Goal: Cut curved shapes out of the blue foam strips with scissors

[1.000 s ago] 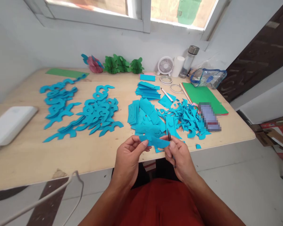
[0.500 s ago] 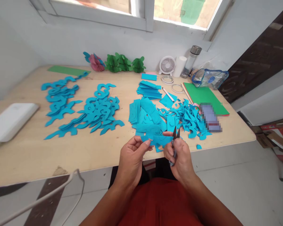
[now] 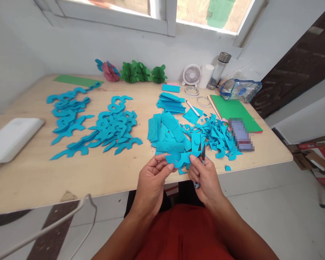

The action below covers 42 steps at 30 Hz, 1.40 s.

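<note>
My left hand pinches the left end of a blue paper piece with curved cut edges, held over the table's front edge. My right hand is closed around a pair of scissors, blades pointing up, while its thumb presses on the right end of the same paper. Just beyond the hands lies a pile of blue paper rectangles. Blue scraps are scattered to its right. Curvy cut blue shapes are heaped on the left, with another stack farther left.
A white device sits at the table's left. Along the back stand green paper ornaments, a small fan, a bottle and a clear pouch. Green sheets and a blurred phone-like object lie right.
My right thumb has come onto the paper's right end, and the scissors sit farther behind the fingers. The paper's curved outline now shows more fully. My left hand has barely shifted.
</note>
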Available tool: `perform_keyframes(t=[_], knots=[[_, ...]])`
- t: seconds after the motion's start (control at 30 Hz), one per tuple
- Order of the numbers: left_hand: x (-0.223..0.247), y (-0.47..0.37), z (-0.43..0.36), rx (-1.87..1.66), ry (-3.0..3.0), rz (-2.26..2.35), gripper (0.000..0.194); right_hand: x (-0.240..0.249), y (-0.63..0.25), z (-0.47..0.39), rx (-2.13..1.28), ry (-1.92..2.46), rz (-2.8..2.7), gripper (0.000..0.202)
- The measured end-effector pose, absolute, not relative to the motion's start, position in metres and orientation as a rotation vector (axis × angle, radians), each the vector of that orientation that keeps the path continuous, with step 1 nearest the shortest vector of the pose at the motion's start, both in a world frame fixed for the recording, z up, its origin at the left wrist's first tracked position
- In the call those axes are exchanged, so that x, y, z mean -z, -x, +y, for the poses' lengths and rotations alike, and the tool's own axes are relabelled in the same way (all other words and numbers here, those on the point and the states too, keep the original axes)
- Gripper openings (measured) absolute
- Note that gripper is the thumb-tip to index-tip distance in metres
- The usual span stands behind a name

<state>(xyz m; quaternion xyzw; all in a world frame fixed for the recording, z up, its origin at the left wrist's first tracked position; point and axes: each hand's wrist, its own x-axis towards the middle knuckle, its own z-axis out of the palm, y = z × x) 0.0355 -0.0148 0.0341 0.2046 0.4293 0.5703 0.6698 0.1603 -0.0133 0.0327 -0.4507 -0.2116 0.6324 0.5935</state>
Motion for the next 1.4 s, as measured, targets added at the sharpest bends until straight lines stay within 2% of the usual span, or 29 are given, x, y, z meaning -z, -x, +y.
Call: perform_keyframes(t=[0.1, 0.4, 0.87, 1.17, 1.4], knots=[[-0.035, -0.038, -0.016, -1.273, -0.442, 0.979, 0.029, -0.032, -0.157, -0.014, -1.451, 1.06, -0.494, 0.039], [-0.033, -0.042, -0.013, -1.245, -0.502, 1.003, 0.012, -0.027, -0.148, -0.017, -1.475, 1.065, -0.525, 0.038], [-0.023, -0.037, -0.004, -1.326, -0.409, 1.052, 0.022, -0.023, -0.131, -0.028, -1.637, 1.17, -0.533, 0.03], [-0.024, -0.036, -0.008, -1.236, -0.586, 1.12, 0.016, -0.018, -0.13, -0.025, -1.565, 1.159, -0.548, 0.031], [-0.032, -0.017, 0.006, -1.225, -0.735, 1.141, 0.013, -0.021, -0.15, -0.022, -1.593, 1.173, -0.825, 0.035]])
